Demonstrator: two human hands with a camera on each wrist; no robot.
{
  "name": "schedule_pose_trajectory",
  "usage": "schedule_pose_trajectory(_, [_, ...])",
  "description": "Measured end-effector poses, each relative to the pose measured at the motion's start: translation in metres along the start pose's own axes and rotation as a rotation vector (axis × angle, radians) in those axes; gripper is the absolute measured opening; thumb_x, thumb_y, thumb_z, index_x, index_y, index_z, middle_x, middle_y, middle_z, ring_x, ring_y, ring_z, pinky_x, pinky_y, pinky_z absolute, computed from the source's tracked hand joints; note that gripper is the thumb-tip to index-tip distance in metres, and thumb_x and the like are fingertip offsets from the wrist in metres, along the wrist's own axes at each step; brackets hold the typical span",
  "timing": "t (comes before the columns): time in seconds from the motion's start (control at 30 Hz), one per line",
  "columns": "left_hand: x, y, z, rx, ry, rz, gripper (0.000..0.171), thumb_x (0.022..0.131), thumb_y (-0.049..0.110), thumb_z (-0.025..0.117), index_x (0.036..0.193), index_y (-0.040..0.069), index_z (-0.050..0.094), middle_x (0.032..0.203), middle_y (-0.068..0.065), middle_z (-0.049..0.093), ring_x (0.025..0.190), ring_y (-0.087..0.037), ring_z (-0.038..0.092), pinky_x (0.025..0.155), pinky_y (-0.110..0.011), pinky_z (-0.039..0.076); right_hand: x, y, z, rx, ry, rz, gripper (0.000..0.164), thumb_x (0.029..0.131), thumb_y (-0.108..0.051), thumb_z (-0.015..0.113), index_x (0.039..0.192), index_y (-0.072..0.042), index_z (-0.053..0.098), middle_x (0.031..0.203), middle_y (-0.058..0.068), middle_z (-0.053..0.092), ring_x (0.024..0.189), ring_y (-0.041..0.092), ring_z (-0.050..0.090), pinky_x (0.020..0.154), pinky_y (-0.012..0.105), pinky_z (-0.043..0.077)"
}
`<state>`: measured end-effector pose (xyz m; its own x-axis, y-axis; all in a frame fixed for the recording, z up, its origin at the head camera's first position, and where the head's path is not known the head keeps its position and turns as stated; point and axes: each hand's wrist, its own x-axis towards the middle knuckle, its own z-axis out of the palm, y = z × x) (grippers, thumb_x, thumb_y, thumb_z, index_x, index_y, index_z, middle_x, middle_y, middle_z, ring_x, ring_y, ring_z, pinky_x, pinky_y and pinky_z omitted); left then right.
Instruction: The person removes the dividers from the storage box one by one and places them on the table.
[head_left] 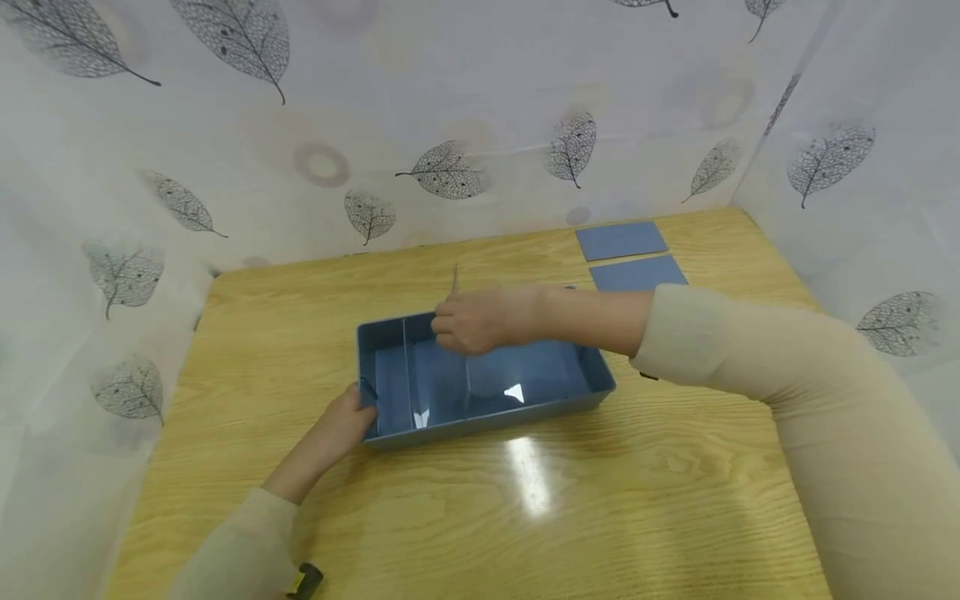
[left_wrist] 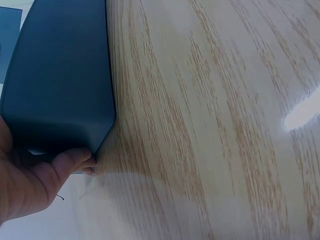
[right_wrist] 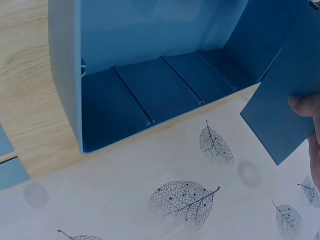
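Note:
A long blue storage box (head_left: 480, 421) sits on the wooden table, its inner walls marked with grooves. Across it near the left end runs a thin divider (head_left: 409, 375). The left hand (head_left: 348, 421) grips the box's left end, thumb on the near side as the left wrist view shows. Over the box's far rim, the right hand (head_left: 480, 321) pinches a flat blue divider panel (right_wrist: 285, 110). That panel stands almost edge-on in the head view, and the right wrist view has it tilted beside the box's long grooved wall.
Two loose blue panels (head_left: 621, 241) lie at the table's back right corner, partly behind the right forearm. A leaf-printed sheet (head_left: 480, 200) hangs along the back and both sides of the wooden table (head_left: 600, 517). Glare spots the tabletop in front of the box.

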<state>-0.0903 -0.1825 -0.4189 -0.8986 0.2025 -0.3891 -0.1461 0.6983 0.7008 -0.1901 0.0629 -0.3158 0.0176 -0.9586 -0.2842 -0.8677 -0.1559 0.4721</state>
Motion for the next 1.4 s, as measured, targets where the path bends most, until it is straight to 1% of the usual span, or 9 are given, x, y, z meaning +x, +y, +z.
schedule_pose_trajectory(0.1, [0.000,0.000,0.000,0.008,-0.002,-0.002,0.054,0.092,0.010,0.036,0.137,-0.017,0.027,0.137,-0.037,0.038,0.128,-0.049,0.038,0.101,-0.057,0.037,-0.006,0.002,-0.001,-0.013,0.022,0.017,0.007,0.093,-0.004,0.050,0.092,-0.004,0.058,0.090,0.005,0.058,0.081,0.018,0.052,0.074,0.029,0.046])
schedule_pose_trajectory(0.33, [-0.001,0.001,-0.001,-0.003,-0.010,-0.006,0.054,0.092,0.010,0.036,0.138,-0.016,0.026,0.139,-0.037,0.036,0.129,-0.049,0.036,0.103,-0.057,0.035,-0.027,0.003,-0.007,-0.063,0.017,0.033,0.003,0.091,-0.004,0.056,0.092,-0.003,0.058,0.089,0.005,0.057,0.078,0.018,0.050,0.073,0.029,0.045])
schedule_pose_trajectory(0.57, [-0.001,0.002,-0.002,0.007,-0.013,-0.001,0.054,0.092,0.010,0.036,0.137,-0.018,0.026,0.137,-0.039,0.036,0.128,-0.050,0.037,0.101,-0.057,0.037,-0.050,0.005,0.001,0.058,0.130,0.103,0.002,0.089,0.001,0.057,0.088,-0.001,0.057,0.086,0.008,0.056,0.076,0.020,0.046,0.074,0.033,0.045])
schedule_pose_trajectory(0.77, [0.000,0.002,-0.003,0.018,-0.016,-0.004,0.054,0.092,0.010,0.035,0.137,-0.018,0.027,0.137,-0.038,0.038,0.126,-0.049,0.040,0.100,-0.056,0.039,-0.069,0.009,0.008,0.086,0.136,0.178,0.006,0.086,0.001,0.061,0.092,0.002,0.060,0.087,0.010,0.057,0.078,0.021,0.048,0.075,0.033,0.045])
schedule_pose_trajectory(0.9, [-0.001,-0.001,-0.002,0.004,-0.005,0.004,0.049,0.091,0.009,0.036,0.132,-0.018,0.033,0.115,-0.031,0.054,0.105,-0.040,0.055,0.085,-0.045,0.048,-0.081,0.010,0.012,0.162,0.168,0.255,0.006,0.085,0.003,0.062,0.089,0.002,0.058,0.084,0.010,0.055,0.076,0.021,0.048,0.072,0.032,0.045])
schedule_pose_trajectory(1.0, [0.000,-0.003,-0.001,-0.013,0.001,-0.002,0.045,0.091,0.008,0.037,0.129,-0.017,0.036,0.100,-0.019,0.054,0.090,-0.030,0.053,0.074,-0.036,0.046,-0.090,0.009,0.014,0.211,0.208,0.289,0.008,0.082,0.006,0.063,0.085,0.003,0.056,0.081,0.010,0.052,0.074,0.021,0.046,0.069,0.032,0.043])
schedule_pose_trajectory(1.1, [0.000,-0.004,-0.001,-0.017,-0.002,-0.009,0.046,0.091,0.009,0.037,0.129,-0.017,0.036,0.097,-0.018,0.054,0.087,-0.028,0.053,0.072,-0.035,0.046,-0.099,0.007,0.017,0.238,0.226,0.319,0.011,0.080,0.009,0.064,0.082,0.003,0.055,0.079,0.008,0.051,0.072,0.020,0.043,0.067,0.031,0.042])
schedule_pose_trajectory(1.27, [0.003,-0.005,-0.004,-0.008,-0.006,-0.006,0.049,0.091,0.009,0.036,0.132,-0.017,0.033,0.110,-0.025,0.055,0.092,-0.029,0.054,0.076,-0.038,0.047,-0.109,0.005,0.021,0.267,0.231,0.381,0.013,0.077,0.012,0.064,0.080,0.004,0.055,0.079,0.009,0.051,0.072,0.020,0.044,0.066,0.030,0.043])
schedule_pose_trajectory(1.4, [0.005,-0.007,-0.005,0.000,-0.005,0.008,0.048,0.091,0.009,0.036,0.131,-0.018,0.033,0.113,-0.027,0.055,0.095,-0.031,0.054,0.079,-0.041,0.048,-0.118,0.002,0.020,0.333,0.175,0.455,0.021,0.071,0.015,0.070,0.085,0.006,0.057,0.086,0.012,0.057,0.079,0.024,0.051,0.072,0.032,0.047])
